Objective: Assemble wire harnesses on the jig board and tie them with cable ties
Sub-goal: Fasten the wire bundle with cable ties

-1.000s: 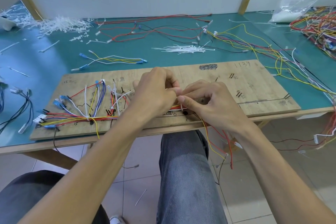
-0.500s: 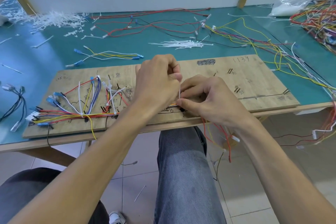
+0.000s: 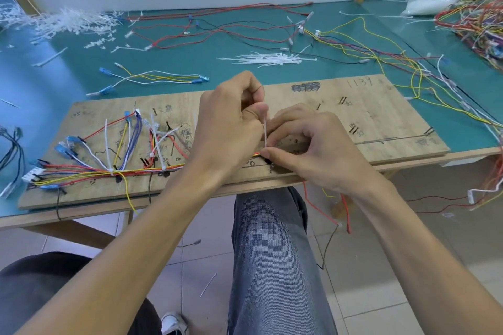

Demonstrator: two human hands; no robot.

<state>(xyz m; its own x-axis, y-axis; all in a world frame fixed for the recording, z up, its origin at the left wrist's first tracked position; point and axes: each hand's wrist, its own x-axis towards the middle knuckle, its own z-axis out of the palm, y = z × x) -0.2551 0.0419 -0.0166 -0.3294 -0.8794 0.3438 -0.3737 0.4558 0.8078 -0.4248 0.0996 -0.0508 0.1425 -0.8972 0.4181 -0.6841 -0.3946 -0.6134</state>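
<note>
White cable tie (image 3: 264,132) upright — left hand (image 3: 228,122) pinches its tail, right hand (image 3: 313,144) pinches its base.

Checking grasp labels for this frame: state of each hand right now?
Left hand: closed, pinching the tail of the cable tie.
Right hand: closed, pinching that tie's base at the wire bundle.

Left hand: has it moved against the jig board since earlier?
Yes. The left hand has pulled away from the near edge of the jig board, drawing the cable tie out.
</note>
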